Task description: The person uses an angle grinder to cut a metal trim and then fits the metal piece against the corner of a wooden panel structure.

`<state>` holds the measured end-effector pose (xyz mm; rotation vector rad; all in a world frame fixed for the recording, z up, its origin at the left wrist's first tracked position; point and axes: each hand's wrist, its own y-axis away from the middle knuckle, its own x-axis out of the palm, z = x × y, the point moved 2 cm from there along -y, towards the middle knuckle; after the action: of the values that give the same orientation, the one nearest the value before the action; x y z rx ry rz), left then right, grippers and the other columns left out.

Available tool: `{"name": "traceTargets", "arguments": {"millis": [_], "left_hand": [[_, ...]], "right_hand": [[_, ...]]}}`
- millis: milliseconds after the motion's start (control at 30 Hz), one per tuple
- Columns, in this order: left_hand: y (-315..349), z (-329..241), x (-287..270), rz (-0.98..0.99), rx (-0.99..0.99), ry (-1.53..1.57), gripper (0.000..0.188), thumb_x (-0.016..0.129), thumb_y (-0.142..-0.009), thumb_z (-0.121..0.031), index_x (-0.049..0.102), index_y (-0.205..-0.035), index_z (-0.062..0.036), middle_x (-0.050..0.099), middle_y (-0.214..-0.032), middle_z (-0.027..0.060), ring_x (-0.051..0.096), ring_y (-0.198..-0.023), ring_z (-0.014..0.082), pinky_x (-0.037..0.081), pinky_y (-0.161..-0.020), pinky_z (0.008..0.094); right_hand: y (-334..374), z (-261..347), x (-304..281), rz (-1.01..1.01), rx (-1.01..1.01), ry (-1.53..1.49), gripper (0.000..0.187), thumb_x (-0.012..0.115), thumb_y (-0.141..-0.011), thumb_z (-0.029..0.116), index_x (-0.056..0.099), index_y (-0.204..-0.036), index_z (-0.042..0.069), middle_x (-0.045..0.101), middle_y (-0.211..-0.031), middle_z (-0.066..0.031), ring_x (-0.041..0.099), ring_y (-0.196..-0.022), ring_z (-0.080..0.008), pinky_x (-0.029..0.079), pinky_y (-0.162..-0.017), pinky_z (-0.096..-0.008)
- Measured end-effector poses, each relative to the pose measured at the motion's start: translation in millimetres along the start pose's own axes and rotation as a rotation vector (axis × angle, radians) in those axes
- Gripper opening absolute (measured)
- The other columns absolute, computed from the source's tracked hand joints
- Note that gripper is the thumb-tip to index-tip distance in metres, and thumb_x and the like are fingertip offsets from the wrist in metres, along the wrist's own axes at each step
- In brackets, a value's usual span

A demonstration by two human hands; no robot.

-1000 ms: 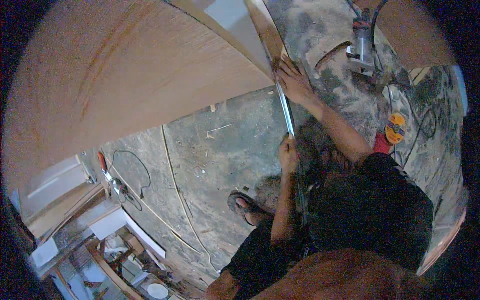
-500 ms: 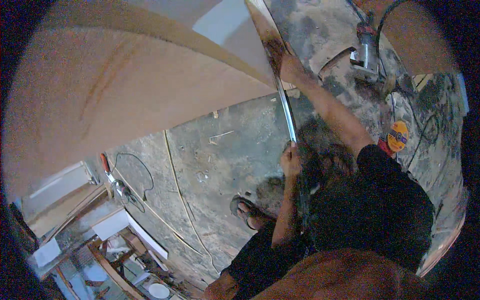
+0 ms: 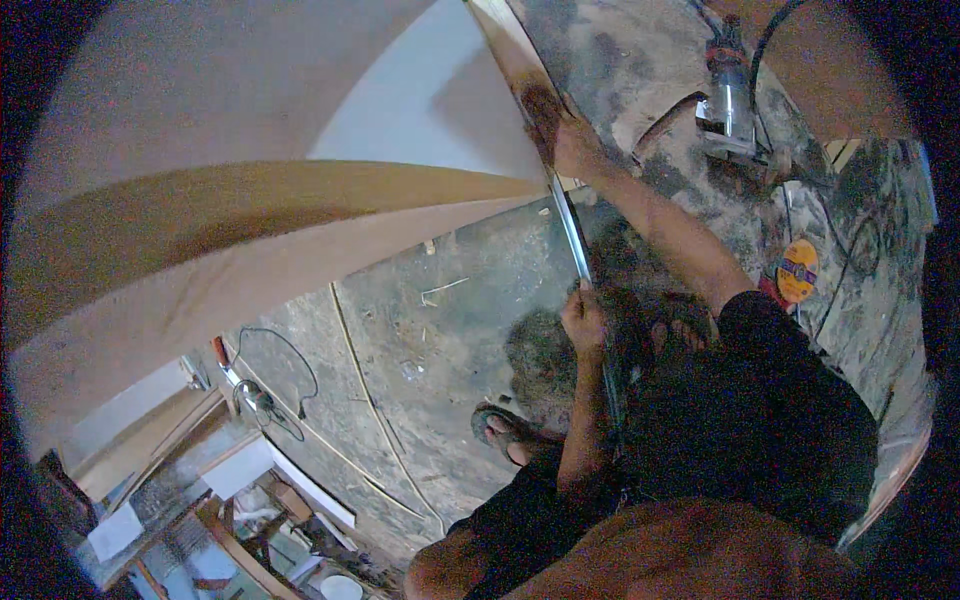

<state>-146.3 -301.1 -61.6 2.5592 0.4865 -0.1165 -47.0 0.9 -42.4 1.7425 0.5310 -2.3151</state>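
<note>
Beneath everything we have the stained grey floor (image 3: 450, 350), strewn with dust and small scraps. Over its far left side spreads a wide board (image 3: 120, 315), pinkish tan along its near part, with a darker brown band across it and a pale whitish patch farther off. At the near left we see a jumble of wood offcuts (image 3: 235, 545), with light panels among them. Our shiny, narrow strip (image 3: 571, 228) runs from the board's right corner toward us, in the middle of the scene. At the far right stands a silver power tool (image 3: 732, 108) with a cable, and at the left, beside thin lengths of cord or beading on the floor, lies a smaller corded tool (image 3: 258, 396). Our left hand (image 3: 584, 318) is closed around the strip, thumb pointing far; our right hand (image 3: 575, 145) is against the board's right edge, its fingers blurred, so we cannot tell how far they are curled or whether they grip. To the right sits a yellow disc (image 3: 797, 270).
</note>
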Motion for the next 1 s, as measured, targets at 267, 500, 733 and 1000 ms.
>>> {"name": "traceTargets", "arguments": {"millis": [267,500,733,1000], "left_hand": [[5,-42,2,0.06,0.05,-0.303,0.042,0.05,-0.1,-0.039,0.063,-0.078,-0.0052,0.055,-0.06,0.0061,0.052,-0.056,0.0201,0.043,-0.056,0.0382],[37,-42,1,-0.086,0.293,-0.77,0.033,0.05,-0.098,-0.034,0.068,-0.093,-0.007,0.067,-0.08,0.0192,0.063,-0.071,0.0414,0.048,-0.062,0.0491],[68,29,-8,-0.117,0.26,-0.539,0.031,0.052,-0.098,-0.029,0.064,-0.088,-0.0018,0.063,-0.074,0.0149,0.061,-0.064,0.0298,0.046,-0.058,0.0415],[60,10,-7,-0.065,0.072,-0.099,0.033,0.054,-0.098,-0.027,0.061,-0.078,-0.0017,0.053,-0.061,0.0008,0.047,-0.056,0.0113,0.039,-0.052,0.0304]], "right_hand": [[7,3,-9,-0.27,0.038,-0.184,0.047,0.051,-0.093,0.024,0.048,-0.134,0.001,0.05,-0.137,-0.0178,0.041,-0.133,-0.0329,0.021,-0.117,-0.0478],[15,-10,3,-0.169,0.031,-0.081,0.045,0.045,-0.093,0.021,0.048,-0.134,0.001,0.05,-0.138,-0.019,0.043,-0.131,-0.0345,0.019,-0.117,-0.0499],[14,-9,5,-0.176,0.013,-0.083,0.045,0.044,-0.093,0.022,0.05,-0.133,0.003,0.051,-0.135,-0.0213,0.043,-0.131,-0.0376,0.017,-0.118,-0.0516],[10,-7,13,-0.251,-0.065,-0.081,0.045,0.044,-0.094,0.029,0.055,-0.13,0.006,0.058,-0.124,-0.0264,0.044,-0.127,-0.0479,0.021,-0.116,-0.0546]]}}
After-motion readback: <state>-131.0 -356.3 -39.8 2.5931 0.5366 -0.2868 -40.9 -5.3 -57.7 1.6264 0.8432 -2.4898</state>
